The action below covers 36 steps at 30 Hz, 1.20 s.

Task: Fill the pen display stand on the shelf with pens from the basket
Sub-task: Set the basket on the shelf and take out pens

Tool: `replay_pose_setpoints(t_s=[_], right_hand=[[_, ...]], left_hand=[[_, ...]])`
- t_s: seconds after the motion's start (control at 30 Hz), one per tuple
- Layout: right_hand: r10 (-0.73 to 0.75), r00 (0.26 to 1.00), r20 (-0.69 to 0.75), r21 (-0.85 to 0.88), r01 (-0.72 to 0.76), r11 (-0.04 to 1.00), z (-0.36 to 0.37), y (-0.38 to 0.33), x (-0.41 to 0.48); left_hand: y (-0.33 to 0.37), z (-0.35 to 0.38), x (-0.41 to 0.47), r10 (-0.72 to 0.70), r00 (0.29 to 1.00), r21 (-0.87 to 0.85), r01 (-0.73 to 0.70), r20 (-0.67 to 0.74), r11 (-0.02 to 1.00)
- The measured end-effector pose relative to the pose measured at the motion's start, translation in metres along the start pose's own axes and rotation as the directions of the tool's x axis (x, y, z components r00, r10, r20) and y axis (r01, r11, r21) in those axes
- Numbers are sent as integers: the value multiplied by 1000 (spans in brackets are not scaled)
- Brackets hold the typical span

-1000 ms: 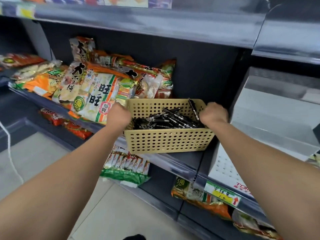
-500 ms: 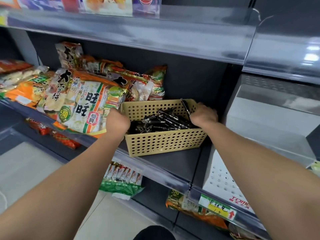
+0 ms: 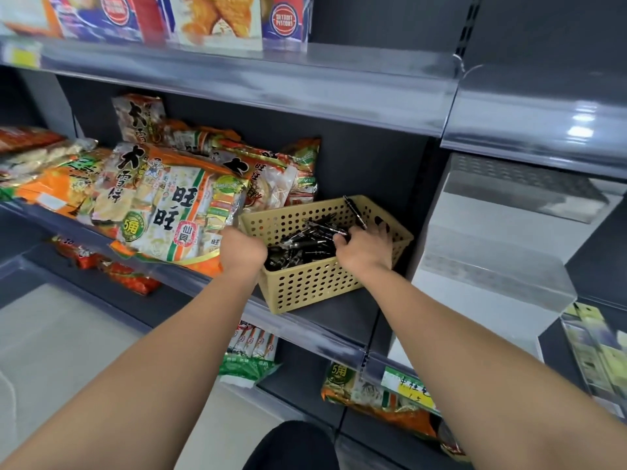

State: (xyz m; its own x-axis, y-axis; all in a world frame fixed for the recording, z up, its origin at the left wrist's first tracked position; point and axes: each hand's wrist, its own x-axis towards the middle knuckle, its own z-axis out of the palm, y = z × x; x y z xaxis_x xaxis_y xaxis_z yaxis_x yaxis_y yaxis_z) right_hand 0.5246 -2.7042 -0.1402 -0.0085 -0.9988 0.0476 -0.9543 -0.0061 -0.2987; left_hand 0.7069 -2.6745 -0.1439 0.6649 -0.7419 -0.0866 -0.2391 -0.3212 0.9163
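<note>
Hands on the tan perforated plastic basket [image 3: 315, 286], which sits on the dark grey shelf [image 3: 339, 317]. Left hand [image 3: 242, 247] curls over the basket's left rim, gripping it. Right hand [image 3: 364, 249] is down inside, fingers closed on a bunch of black pens [image 3: 305, 239]. White stepped display stand [image 3: 492, 252] stands just right of the basket, and orange snack bags [image 3: 163, 212] crowd its left.

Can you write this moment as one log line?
left hand: grips basket rim | right hand: in basket, on pens, grasp unclear | display stand: no pens visible
</note>
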Motion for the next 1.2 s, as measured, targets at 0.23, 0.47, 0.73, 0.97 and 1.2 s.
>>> replay_pose_setpoints(t_s=[0.23,0.47,0.73,0.97,1.2], right_hand=[[106,989,104,223,-127,967,0,-8,-19],[30,995,96,396,-66,916,-1,3,-7],[-74,994,75,415,36,909,3,23,15],[-116,990,84,358,79,930,-11,30,5],[-134,988,76,257,110,960,-18,31,-13]], left_hand=[[5,0,-26,-68,995,-190,81,78,978],[1,2,-21,138,984,392,-171,110,904],[19,26,5,171,961,627,-271,217,730],[12,28,-6,262,942,608,-334,208,721],[13,18,-16,263,909,616,-414,324,670]])
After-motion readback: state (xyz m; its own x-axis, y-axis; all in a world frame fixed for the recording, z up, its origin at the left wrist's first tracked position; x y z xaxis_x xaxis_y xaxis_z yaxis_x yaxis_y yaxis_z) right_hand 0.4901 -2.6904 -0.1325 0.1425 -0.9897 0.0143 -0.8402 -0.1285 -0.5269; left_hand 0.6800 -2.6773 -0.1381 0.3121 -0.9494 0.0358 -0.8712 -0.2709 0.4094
